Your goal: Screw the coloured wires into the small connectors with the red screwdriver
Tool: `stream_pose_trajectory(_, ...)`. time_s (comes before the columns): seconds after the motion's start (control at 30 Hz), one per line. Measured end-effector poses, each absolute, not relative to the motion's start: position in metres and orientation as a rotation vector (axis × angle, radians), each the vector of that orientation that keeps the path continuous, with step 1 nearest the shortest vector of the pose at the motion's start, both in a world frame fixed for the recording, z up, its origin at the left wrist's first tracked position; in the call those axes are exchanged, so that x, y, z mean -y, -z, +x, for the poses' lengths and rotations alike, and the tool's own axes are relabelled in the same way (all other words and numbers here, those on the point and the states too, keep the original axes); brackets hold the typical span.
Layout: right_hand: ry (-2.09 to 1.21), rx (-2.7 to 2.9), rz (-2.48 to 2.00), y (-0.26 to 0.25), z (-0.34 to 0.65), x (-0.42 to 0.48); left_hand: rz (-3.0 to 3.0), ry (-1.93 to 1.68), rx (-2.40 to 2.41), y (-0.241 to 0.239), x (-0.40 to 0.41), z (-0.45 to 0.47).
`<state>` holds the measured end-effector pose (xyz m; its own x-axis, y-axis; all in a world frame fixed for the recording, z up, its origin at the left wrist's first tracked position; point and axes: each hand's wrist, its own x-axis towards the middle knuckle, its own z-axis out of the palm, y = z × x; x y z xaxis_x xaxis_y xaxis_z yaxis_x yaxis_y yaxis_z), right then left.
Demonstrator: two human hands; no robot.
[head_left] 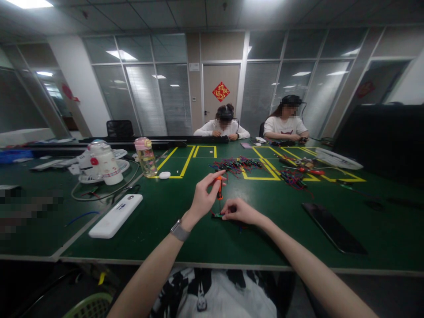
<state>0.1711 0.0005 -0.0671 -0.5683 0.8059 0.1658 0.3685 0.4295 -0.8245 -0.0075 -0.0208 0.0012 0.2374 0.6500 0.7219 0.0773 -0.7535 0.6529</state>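
My left hand (203,198), with a watch on the wrist, pinches the orange handle of a small screwdriver (219,187) held upright, tip down. Its tip meets a small green terminal block (217,215) lying on the green table (185,229). My right hand (239,211) lies curled on the table and presses its fingertips onto that block, holding it in place. Thin wires trail from under the right hand.
A white power bank (115,215) lies to the left, a black phone (334,227) to the right. A heap of red and green wired parts (236,165) sits ahead inside yellow tape lines. A bottle (145,157) and white appliance (99,162) stand far left. Two people sit opposite.
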Motion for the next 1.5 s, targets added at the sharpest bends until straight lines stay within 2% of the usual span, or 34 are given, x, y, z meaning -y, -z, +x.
stream_pose_trajectory(0.2, -1.048, 2.132, -0.987, 0.066, 0.171, 0.000, 2.167, -1.725, -0.844, -0.001, 0.019, -0.008)
stream_pose_trajectory(0.53, -1.045, 2.141, -0.995, 0.065, 0.172, 0.000, 1.987, -1.467, -0.650, -0.003, 0.020, -0.008)
stream_pose_trajectory(0.87, -1.034, 2.152, -0.995, 0.062, 0.170, 0.003, 2.056, -1.540, -0.727, -0.001, 0.020, -0.007)
stream_pose_trajectory(1.27, -0.632, 2.202, -0.945, 0.068, 0.162, 0.007, 2.308, -1.540, -0.871, 0.001, 0.017, -0.009)
stream_pose_trajectory(1.5, -0.609, 2.165, -0.846, 0.074, 0.161, 0.006, 2.295, -1.518, -0.865, 0.000, 0.016, -0.010)
